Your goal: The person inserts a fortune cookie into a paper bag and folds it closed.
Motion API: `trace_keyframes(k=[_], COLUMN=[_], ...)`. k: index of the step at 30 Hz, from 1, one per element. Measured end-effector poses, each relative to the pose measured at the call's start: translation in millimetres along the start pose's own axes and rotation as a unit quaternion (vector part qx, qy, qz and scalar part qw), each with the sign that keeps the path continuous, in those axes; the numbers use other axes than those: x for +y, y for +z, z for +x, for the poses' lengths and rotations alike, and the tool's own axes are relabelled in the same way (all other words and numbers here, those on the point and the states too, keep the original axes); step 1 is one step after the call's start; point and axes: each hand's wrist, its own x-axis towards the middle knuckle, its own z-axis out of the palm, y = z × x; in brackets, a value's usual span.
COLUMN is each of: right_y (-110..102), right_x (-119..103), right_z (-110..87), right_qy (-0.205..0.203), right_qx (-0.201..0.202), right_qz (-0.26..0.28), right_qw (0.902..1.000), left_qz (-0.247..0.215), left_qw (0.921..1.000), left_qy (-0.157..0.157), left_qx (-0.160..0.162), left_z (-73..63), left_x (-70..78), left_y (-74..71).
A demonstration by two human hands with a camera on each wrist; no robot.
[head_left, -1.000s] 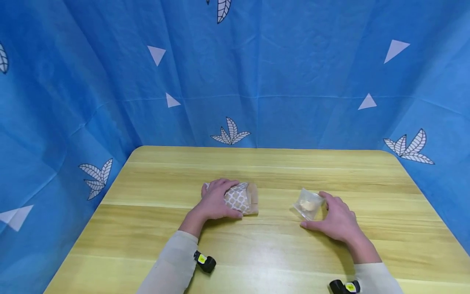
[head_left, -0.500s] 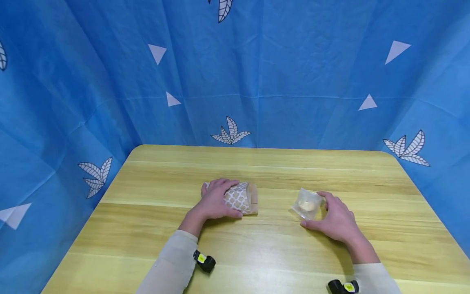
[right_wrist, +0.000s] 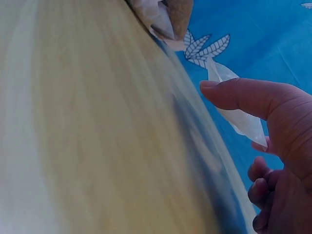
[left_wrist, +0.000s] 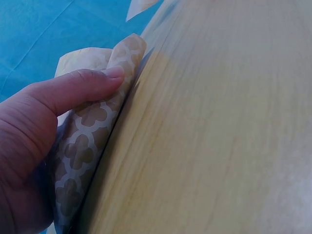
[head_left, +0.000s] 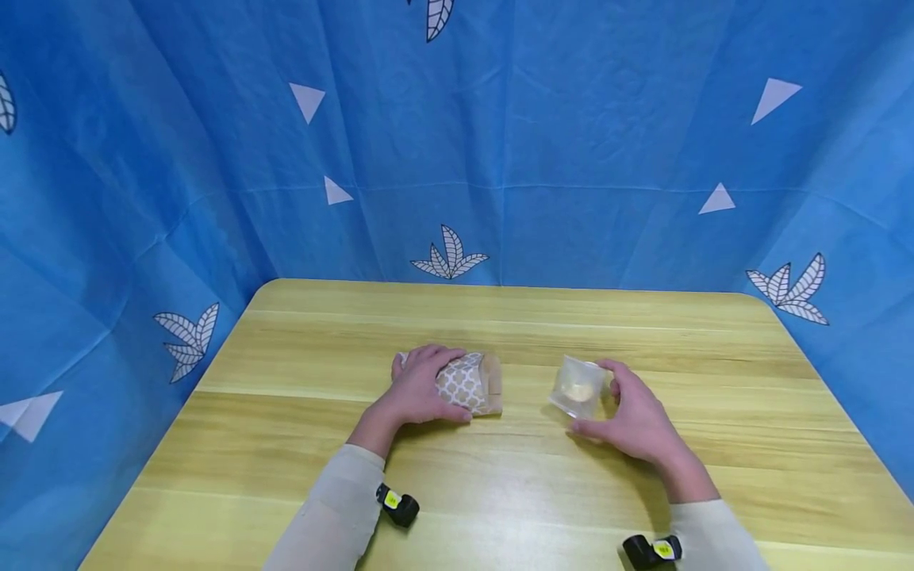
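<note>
A brown paper bag [head_left: 464, 385] with a white lattice print lies on the table, its mouth facing right. My left hand [head_left: 423, 390] grips it from the left, thumb along the near edge [left_wrist: 92, 124] and fingers over the far side. Between the thumb and index finger of my right hand [head_left: 635, 420] is a small translucent packet [head_left: 577, 388] with a pale, roundish item inside. The right wrist view shows the packet [right_wrist: 239, 109] tilted above the tabletop, thumb across its near side; the other fingers of that hand are curled.
The wooden table [head_left: 500, 492] has rounded far corners. Behind it hangs a blue curtain [head_left: 607, 143] with white leaves and triangles. A small black camera sits on each wrist, the left camera [head_left: 397, 506] and the right camera [head_left: 651, 551].
My right hand has moved left with the packet, toward the paper bag's mouth, and slightly away from me. The left hand and the bag have stayed in place.
</note>
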Motion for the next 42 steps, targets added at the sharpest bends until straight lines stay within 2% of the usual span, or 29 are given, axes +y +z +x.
trace_keyframes(k=[11, 19, 42], right_y=[7.1, 15.7, 36.3], right_x=[-20.9, -35.1, -51.3], right_z=[12.7, 22.0, 42.4], right_qy=[-0.012, -0.039, -0.080], right_qx=[-0.020, -0.032, -0.075], right_qz=[0.017, 0.026, 0.029], right_qw=[0.9996, 0.9984, 0.9935], left_qz=[0.001, 0.007, 0.009], left_qw=[1.0000, 1.0000, 0.9999], left_qy=[0.000, -0.003, -0.005], left_qx=[0.001, -0.002, -0.002], left_z=[0.5, 0.8, 1.5], left_x=[-0.2, -0.9, -2.1], left_y=[0.0, 0.1, 2.1])
